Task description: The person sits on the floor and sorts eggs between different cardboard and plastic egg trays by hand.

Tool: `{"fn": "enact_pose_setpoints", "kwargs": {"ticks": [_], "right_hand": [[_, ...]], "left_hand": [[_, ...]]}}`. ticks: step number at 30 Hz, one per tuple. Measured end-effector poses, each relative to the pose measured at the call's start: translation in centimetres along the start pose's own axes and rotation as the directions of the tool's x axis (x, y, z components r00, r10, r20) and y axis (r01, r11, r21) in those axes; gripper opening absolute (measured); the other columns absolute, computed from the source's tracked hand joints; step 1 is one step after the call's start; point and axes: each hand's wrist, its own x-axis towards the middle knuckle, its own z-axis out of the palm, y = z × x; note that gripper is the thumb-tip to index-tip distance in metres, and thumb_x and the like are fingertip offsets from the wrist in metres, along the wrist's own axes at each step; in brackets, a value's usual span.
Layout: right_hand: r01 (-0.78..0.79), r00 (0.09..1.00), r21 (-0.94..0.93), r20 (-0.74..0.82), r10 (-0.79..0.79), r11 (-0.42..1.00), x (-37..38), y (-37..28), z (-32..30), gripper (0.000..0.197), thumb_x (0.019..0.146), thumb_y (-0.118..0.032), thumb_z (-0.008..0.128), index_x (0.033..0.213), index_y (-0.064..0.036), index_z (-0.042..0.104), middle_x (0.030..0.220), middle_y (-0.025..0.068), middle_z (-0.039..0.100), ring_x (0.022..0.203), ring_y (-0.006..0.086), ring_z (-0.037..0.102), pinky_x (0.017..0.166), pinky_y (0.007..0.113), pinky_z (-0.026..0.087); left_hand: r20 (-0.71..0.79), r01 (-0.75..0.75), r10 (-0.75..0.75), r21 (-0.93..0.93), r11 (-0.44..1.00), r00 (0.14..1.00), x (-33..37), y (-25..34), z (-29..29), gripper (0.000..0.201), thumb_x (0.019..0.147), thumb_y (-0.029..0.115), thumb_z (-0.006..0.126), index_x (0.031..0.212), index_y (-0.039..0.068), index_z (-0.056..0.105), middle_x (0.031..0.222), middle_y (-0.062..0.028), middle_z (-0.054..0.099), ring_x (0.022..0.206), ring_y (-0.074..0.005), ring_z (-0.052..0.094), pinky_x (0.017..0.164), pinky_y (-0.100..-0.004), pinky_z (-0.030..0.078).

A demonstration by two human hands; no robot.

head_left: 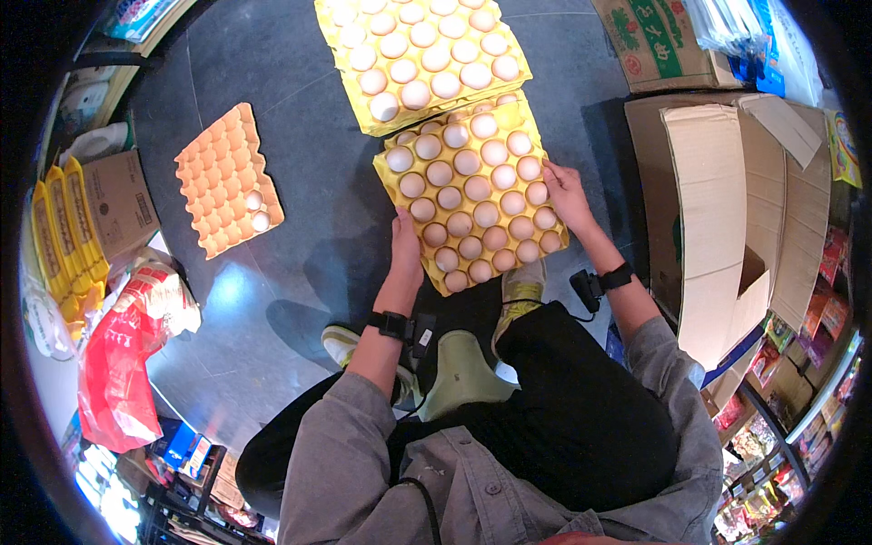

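Both my hands grip a yellow egg tray (391, 189) filled with rows of light brown and pale eggs. My left hand (406, 245) is closed on its left edge, and my right hand (568, 195) on its right edge; the fingers under the tray are mostly hidden. Touching its far side, or overlapping it, stands a stack of yellow egg trays (413, 115) with eggs in the top one. To the left on the floor lies an orange egg tray (216, 177), bare except for two eggs (261, 221) near its right corner.
A pale green plastic stool (463, 372) is between my legs. On the right stand an open cardboard box (699, 227) and a printed carton (668, 45). A red plastic bag (118, 372), a brown box (118, 200) and yellow packets (68, 227) line the left. Dark tiles (300, 118) cover the floor.
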Motion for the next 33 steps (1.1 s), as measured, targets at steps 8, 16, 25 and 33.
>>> {"fn": "enact_pose_setpoints", "kwargs": {"ticks": [8,16,25,33], "right_hand": [[-0.066,0.997,0.066,0.049,0.063,0.996,0.9,-0.3,-0.5,0.033,0.095,-0.029,0.058,0.117,-0.0068,0.066,0.105,0.017,0.057,0.107,0.0275,0.05,0.095,0.034,0.042],[-0.186,0.955,0.139,0.259,0.145,0.973,1.4,-1.3,-1.7,0.039,0.096,-0.033,0.053,0.121,-0.0052,0.063,0.108,0.019,0.058,0.112,0.0307,0.049,0.099,0.037,0.039],[-0.11,0.984,0.126,0.15,0.091,0.986,1.9,0.0,-0.2,0.038,0.094,-0.033,0.057,0.115,-0.0012,0.063,0.116,0.0171,0.052,0.11,0.0262,0.046,0.098,0.034,0.039],[-0.273,0.955,0.363,0.214,0.206,0.891,1.0,-1.3,-1.6,0.041,0.094,-0.03,0.059,0.122,-0.0011,0.057,0.123,0.0096,0.045,0.117,0.0219,0.045,0.096,0.029,0.04]], "left_hand": [[0.022,-0.002,0.003,-0.064,0.998,1.0,-0.3,0.2,0.7,0.062,0.102,0.049,0.032,0.142,0.002,0.031,0.138,-0.013,0.044,0.124,-0.0249,0.046,0.104,-0.0394,0.038],[0.095,-0.033,0.039,-0.067,0.997,0.995,0.6,-0.8,-0.5,0.061,0.102,0.049,0.032,0.142,0.003,0.031,0.139,-0.0119,0.044,0.125,-0.0245,0.046,0.105,-0.0395,0.038],[0.058,-0.005,0.012,-0.116,0.993,0.998,0.1,-0.5,0.3,0.063,0.101,0.05,0.034,0.143,0.004,0.028,0.139,-0.0111,0.043,0.125,-0.0247,0.045,0.105,-0.0406,0.038],[0.114,-0.017,0.029,-0.111,0.994,0.993,-1.1,1.9,1.2,0.057,0.102,0.048,0.035,0.138,0.004,0.033,0.134,-0.011,0.045,0.121,-0.023,0.047,0.104,-0.0396,0.038]]}}
